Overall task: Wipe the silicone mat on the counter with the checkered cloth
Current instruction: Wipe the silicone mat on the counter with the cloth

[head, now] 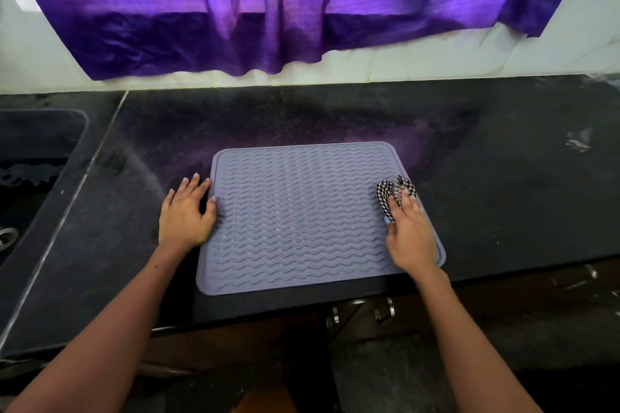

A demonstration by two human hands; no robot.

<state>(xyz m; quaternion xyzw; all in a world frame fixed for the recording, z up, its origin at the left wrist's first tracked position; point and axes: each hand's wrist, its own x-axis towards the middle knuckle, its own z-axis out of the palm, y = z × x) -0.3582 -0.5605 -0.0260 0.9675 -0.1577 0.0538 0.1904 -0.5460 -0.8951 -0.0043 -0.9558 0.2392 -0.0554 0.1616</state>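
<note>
Nearest, two bare forearms are seen reaching up from the bottom edge toward a grey-lilac rectangular silicone mat (295,214) with raised wavy ridges and rounded corners. Just below the mat's near edge, past the counter's front lip, two metal cabinet handles (384,310) are visible. The mat itself is laid flat on a dark speckled stone counter (503,178), close to its front edge and slightly skewed.

At the mat's left edge, the left hand (186,211) is laid flat, palm down, with its fingers spread; most of the hand is rested on the counter, while the thumb and the index fingertip are placed over the mat's rim. Nothing is held in it.

Along the mat's right edge, the right hand (411,238) is pressed down on a bunched black-and-white checkered cloth (392,193). The fingers are closed over the cloth's near part, and the rest of the fabric is left bulging out beyond the fingertips, on the mat's surface.

Left of the mat, well apart from it, a dark recessed sink (30,178) with a metal drain is set into the counter.

Beyond the mat, behind the counter's back edge, a white tiled wall (553,43) is seen, and a purple fabric curtain (268,10) is hung in front of it, lit from behind.
</note>
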